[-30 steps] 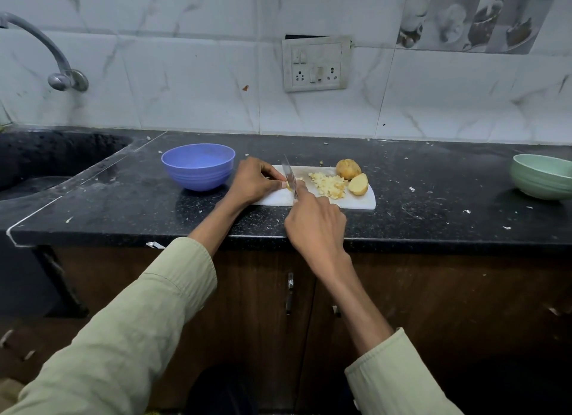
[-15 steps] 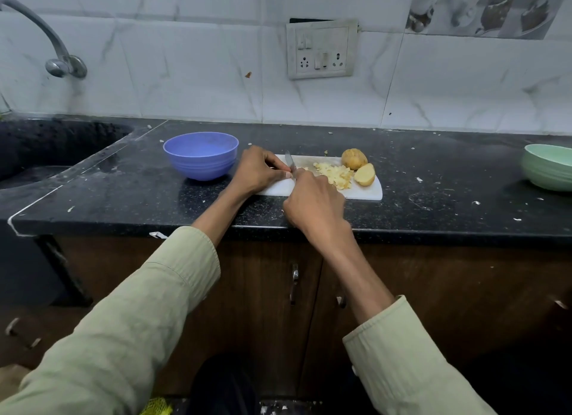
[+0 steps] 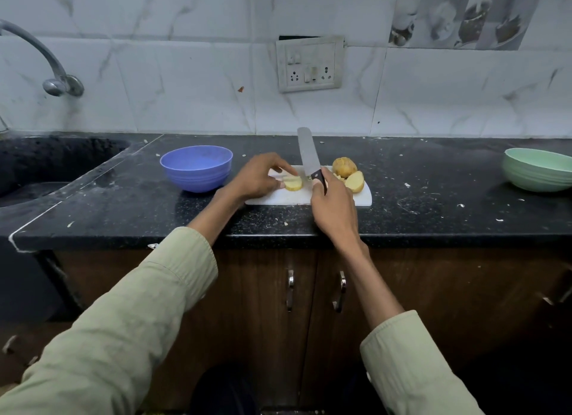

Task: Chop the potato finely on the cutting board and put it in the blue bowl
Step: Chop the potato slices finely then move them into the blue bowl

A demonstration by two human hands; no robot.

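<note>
**Knife raised over a potato piece on the cutting board**

Nearest the camera, two pale green sleeves [image 3: 130, 315] reach forward over brown cabinet doors [image 3: 266, 290] with metal handles. Past them runs the front edge of the black speckled counter [image 3: 123, 216], scattered with small pale scraps.

The right hand [image 3: 335, 208] is wrapped around the dark handle of a knife [image 3: 308, 154], its fingers curled tight on it; the blade points away toward 12 o'clock, lifted clear of the board with its tip showing against the counter's back edge. The left hand [image 3: 258, 177] sits at about 9 o'clock from the knife handle, fingers bent down and pinching a cut potato piece [image 3: 293, 184], whose pale sliced face turns toward the camera. That piece rests on the white cutting board [image 3: 278, 199], just beside the blade.

On the board's right part, at about 3 o'clock from the knife, lies a potato half [image 3: 355, 181] with its cut face up, and just behind it, at about 1 o'clock, a whole potato [image 3: 344, 167] in its skin. A little chopped potato shows between these and the right hand, mostly hidden.

The blue bowl [image 3: 196, 168] stands on the counter at 9 o'clock from the board, near its left end but apart from it. A green bowl [image 3: 537, 170] sits far off at 3 o'clock. The dark sink [image 3: 46, 164] lies at far left, a metal tap [image 3: 49, 71] above it, and a switch plate [image 3: 310, 64] hangs on the marble-tiled wall at 12 o'clock.
</note>
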